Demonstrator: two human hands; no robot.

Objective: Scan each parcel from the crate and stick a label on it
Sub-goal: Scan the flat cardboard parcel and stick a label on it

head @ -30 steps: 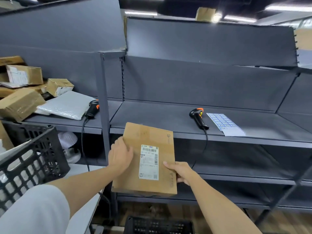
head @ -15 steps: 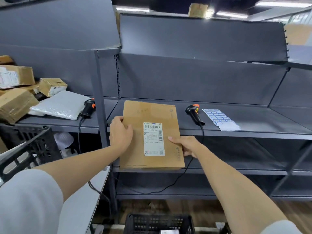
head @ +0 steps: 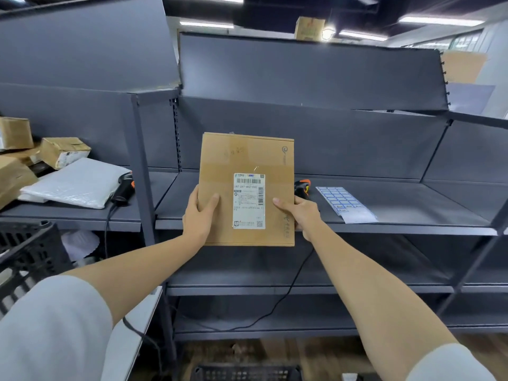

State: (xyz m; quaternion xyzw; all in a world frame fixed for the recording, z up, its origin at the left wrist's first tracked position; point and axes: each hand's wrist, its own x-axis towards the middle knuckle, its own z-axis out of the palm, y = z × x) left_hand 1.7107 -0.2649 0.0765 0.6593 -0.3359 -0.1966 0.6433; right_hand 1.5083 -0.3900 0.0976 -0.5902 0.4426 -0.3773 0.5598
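**Parcel held up in both hands at the shelf**

You hold the parcel [head: 247,160] in front of you, its broad face turned to you and its long side upright. Your left hand [head: 198,215] grips its lower left edge, thumb laid across the front and fingers wrapped behind. Your right hand [head: 299,215] grips the lower right edge the same way, thumb on the front face beside the white shipping label [head: 249,200]. That label sits on the lower middle of the parcel, barcode at the top, and lies between your two thumbs.

The parcel is in the air in front of the middle shelf [head: 412,204]; its bottom edge hangs lower than the shelf's front lip. Just behind its right edge a scanner [head: 302,187] with an orange top lies on the shelf, mostly hidden by the parcel and your right hand, and its cable drops down past your right wrist. To the right of it a sheet of blue stickers [head: 345,202] lies flat on the shelf.

In the left bay a second scanner [head: 123,188] rests against a white mailer [head: 74,182], with several cardboard boxes [head: 64,151] piled behind. A black crate [head: 30,251] stands at the lower left, and another crate [head: 244,373] sits on the floor below your arms.
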